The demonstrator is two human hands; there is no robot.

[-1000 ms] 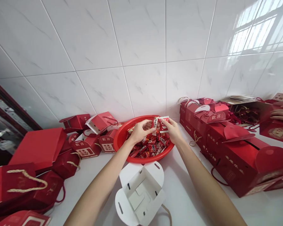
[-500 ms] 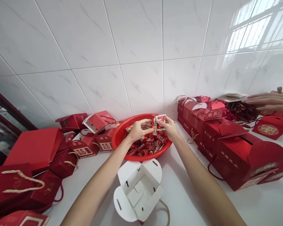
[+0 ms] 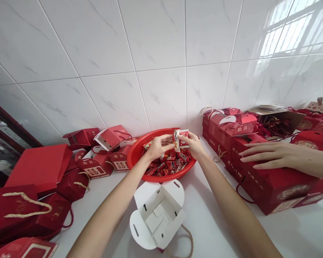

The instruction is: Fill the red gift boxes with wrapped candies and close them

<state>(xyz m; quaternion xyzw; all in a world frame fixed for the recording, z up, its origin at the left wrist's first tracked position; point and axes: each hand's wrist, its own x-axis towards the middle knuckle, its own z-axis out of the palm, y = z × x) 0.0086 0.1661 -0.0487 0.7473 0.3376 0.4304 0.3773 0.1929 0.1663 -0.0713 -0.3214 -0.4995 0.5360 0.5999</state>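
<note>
My left hand [image 3: 160, 146] is closed, thumb and fingertips pinching the edge of a white-and-gold wrapped candy [image 3: 176, 141]. Close beside it, my right hand [image 3: 193, 144] is closed around red-and-white wrapped candy [image 3: 184, 133], its fingertips also touching the white-and-gold one. Both hands are over a red plastic basket [image 3: 134, 154] filled with red-wrapped candies [image 3: 164, 168]. Just in front of the basket, between my forearms, an open gift box [image 3: 158, 218] shows its white inside, flaps spread. I see no candy in it. A twisted rope handle [image 3: 190, 240] lies by its right side.
Red gift boxes [image 3: 40, 165] crowd the left side. A row of closed red boxes [image 3: 239, 154] runs along the right. Another person's hand [image 3: 282, 156] lies over that row. Farther back sits a cardboard box [image 3: 296, 117] with dark red contents. A tiled wall [image 3: 161, 96] stands behind.
The other person's hand has come from the far right onto the nearer boxes, whose raised flaps are now down. My hands stay over the basket, with the white-and-gold candy turned more upright.
</note>
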